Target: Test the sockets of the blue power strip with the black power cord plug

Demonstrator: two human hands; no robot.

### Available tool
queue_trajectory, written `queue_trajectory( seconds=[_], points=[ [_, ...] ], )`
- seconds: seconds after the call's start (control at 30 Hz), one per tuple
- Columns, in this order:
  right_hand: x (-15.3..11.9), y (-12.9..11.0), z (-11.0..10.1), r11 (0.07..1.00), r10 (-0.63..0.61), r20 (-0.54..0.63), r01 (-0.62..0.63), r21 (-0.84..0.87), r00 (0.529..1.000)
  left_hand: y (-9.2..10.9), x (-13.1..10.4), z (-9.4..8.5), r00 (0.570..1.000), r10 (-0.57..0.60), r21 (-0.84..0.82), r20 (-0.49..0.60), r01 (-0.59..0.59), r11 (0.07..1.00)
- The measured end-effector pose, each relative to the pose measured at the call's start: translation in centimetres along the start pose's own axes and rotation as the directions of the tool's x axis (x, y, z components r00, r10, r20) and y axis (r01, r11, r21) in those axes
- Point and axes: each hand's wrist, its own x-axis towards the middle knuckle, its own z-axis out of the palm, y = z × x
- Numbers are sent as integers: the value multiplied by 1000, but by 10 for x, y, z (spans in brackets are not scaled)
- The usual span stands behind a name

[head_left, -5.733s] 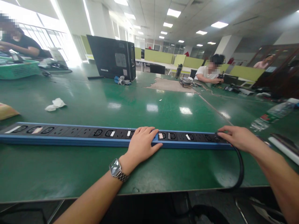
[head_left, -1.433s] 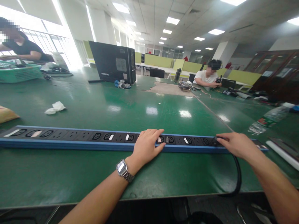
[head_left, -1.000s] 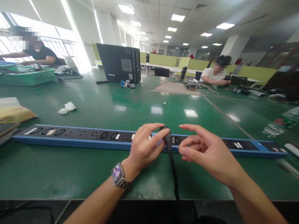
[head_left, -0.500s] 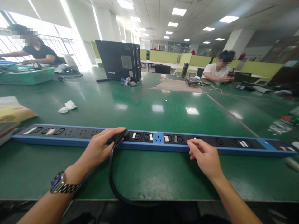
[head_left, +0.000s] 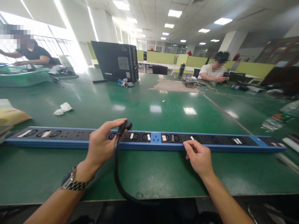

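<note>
A long blue and black power strip (head_left: pixel 135 146) lies across the green table in front of me, with rows of sockets and several small white labels. My left hand (head_left: pixel 101 140) grips a black power plug (head_left: pixel 126 125) between thumb and fingers, raised just above the strip's left half. From the plug, a thick black cable (head_left: pixel 116 174) hangs down and curves below the table's front edge. My right hand (head_left: pixel 199 155) is at the strip's near edge, right of the blue socket, fingers curled and thumb against the index finger. Whether anything small is pinched there is hidden.
A black computer tower (head_left: pixel 116 62) stands at the back, with gloves (head_left: pixel 125 83) beside it. Crumpled tissue (head_left: pixel 63 108) and a green basket (head_left: pixel 30 77) are to the left. A plastic bottle (head_left: pixel 277 119) lies right. Two people sit across the table (head_left: pixel 140 96).
My left hand has lifted the plug up off the strip's sockets. The right hand stays pinched near the strip's near edge. The whole view has shifted slightly.
</note>
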Motion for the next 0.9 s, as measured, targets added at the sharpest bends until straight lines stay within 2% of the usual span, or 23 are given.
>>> queue_trajectory(
  seconds=[0.13,0.27,0.5,0.7,0.9],
  points=[
    [0,0,0,1000,1,11,-1,5,1000,26,7,39,970,73,-63,233,-59,996],
    [0,1,-1,1000,-12,15,12,4,1000,36,7,66,958,66,-49,279,-54,997],
    [-1,0,0,1000,-25,3,25,-8,1000,38,4,69,936,202,-43,287,-198,979],
    [-2,-1,1,1000,-26,-1,26,-9,1000,42,1,71,962,59,-29,268,-53,998],
    [-1,0,2,999,-37,-9,37,-28,999,43,6,74,959,10,-14,284,-7,1000]
  ],
)
